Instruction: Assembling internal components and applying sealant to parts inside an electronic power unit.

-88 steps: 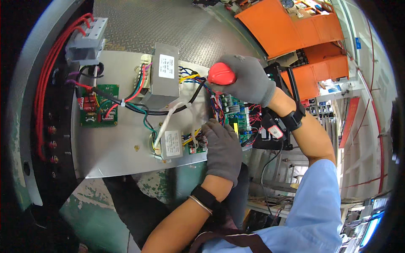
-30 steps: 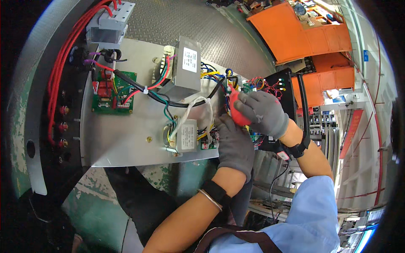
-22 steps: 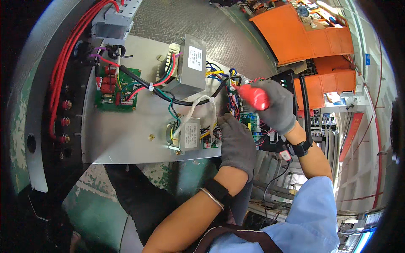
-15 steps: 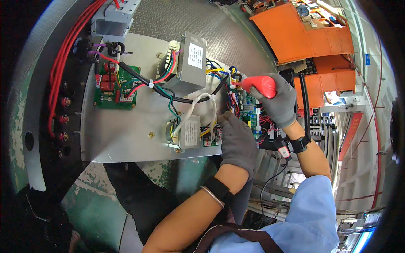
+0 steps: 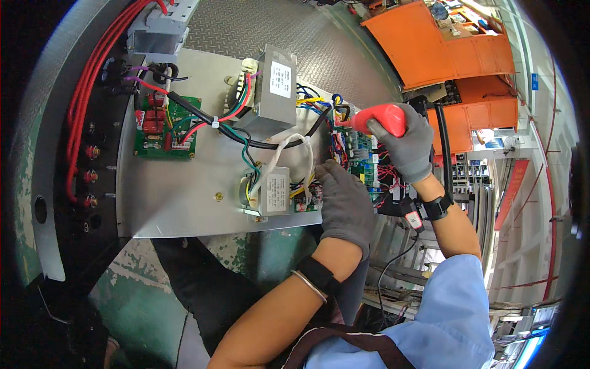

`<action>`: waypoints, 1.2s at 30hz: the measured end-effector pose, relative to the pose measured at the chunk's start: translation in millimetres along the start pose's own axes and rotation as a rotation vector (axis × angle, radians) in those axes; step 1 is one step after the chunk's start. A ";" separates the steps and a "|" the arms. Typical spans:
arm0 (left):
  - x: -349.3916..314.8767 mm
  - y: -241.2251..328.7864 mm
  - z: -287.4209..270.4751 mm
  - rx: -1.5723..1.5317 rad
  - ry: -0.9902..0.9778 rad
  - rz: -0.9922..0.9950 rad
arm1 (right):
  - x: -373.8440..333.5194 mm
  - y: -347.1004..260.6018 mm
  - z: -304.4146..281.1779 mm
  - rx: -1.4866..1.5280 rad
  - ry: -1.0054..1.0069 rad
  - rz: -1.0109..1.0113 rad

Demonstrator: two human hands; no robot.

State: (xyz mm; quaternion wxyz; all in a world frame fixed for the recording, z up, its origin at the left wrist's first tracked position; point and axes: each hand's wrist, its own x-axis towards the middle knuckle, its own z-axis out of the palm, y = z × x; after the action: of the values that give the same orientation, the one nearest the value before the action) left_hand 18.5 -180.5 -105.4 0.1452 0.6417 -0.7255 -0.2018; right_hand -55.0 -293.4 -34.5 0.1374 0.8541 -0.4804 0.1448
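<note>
A red-handled tool (image 5: 382, 119) is gripped in my gloved right hand (image 5: 409, 144), its narrow end pointing left at the wires by the top of a green circuit board (image 5: 362, 154). My gloved left hand (image 5: 345, 197) is closed, with its bent fingertips against the wires and a small board left of the green one. Whatever those fingers hold is hidden. Left of them stands a small transformer (image 5: 273, 192) with a white sleeved cable (image 5: 284, 150) arching over it. A larger transformer (image 5: 275, 92) sits farther back on the metal panel (image 5: 178, 197).
Another green board (image 5: 166, 126) with red parts is at the panel's left. A black frame (image 5: 61, 203) carries red cables (image 5: 98, 80) beside a grey breaker (image 5: 161, 27). Orange cabinets (image 5: 442, 49) stand at the back right. A thin black cord (image 5: 381, 277) hangs from my right wrist strap.
The panel and its parts sit slightly farther left in view. My right hand and the red-handled tool have shifted a little to the right and up. My left hand has barely moved.
</note>
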 end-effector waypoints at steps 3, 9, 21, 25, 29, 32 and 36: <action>0.0 -0.3 -0.6 -0.015 -0.002 0.001 | -0.5 0.2 -1.0 -0.014 -0.007 -0.023; -1.7 -1.4 -3.1 -0.014 -0.011 0.029 | -1.4 -0.3 -3.5 0.001 -0.018 -0.027; 0.7 -0.6 6.1 -0.030 0.026 0.031 | -3.9 0.3 -23.0 -0.032 0.039 0.093; 1.1 0.4 7.0 -0.065 0.044 0.012 | -1.1 7.2 -33.9 0.074 0.091 0.163; -0.7 -0.5 6.1 0.000 0.084 0.004 | 19.1 25.1 -44.1 0.326 0.175 0.248; -0.8 -1.0 6.0 -0.035 0.060 0.020 | 45.1 41.7 -42.7 0.544 0.271 0.313; -0.5 -1.0 6.6 -0.008 0.090 0.016 | 85.9 59.9 -13.4 0.706 0.306 0.419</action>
State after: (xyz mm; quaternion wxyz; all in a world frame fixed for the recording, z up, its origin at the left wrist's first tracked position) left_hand 16.3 -179.4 -111.6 0.1819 0.6436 -0.7226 -0.1747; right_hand -65.3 -385.4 16.1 -0.1255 0.7014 -0.5385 0.4497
